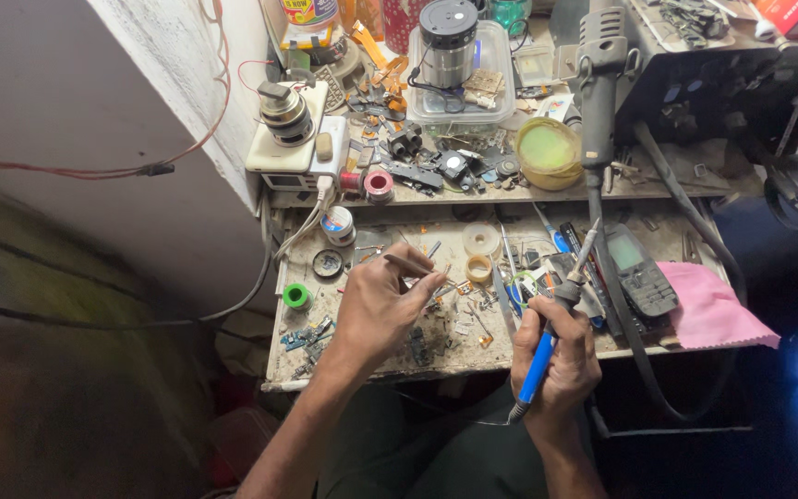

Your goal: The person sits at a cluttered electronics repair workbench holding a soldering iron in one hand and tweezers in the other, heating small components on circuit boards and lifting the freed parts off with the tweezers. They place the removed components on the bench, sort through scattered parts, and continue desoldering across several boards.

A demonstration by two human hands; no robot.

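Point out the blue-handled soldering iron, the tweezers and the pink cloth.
Blue-handled soldering iron [539, 356], head view: on its blue handle.
Tweezers [408, 264], head view: mid-shaft.
Pink cloth [715, 310], head view: its middle.

Bright light falling from above onto cluttered workbench [473, 356]; left wall and lower corners sinking into shadow; edges softening, slightly bending.

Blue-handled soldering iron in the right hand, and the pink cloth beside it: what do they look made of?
Blue-handled soldering iron: handle looks like smooth, slightly glossy plastic with a black collar; the thin shaft and tip look like dull grey metal. Pink cloth: looks like soft matte fabric, judging by its limp folds and the corner drooping over the bench edge; possibly microfibre, but I cannot tell.
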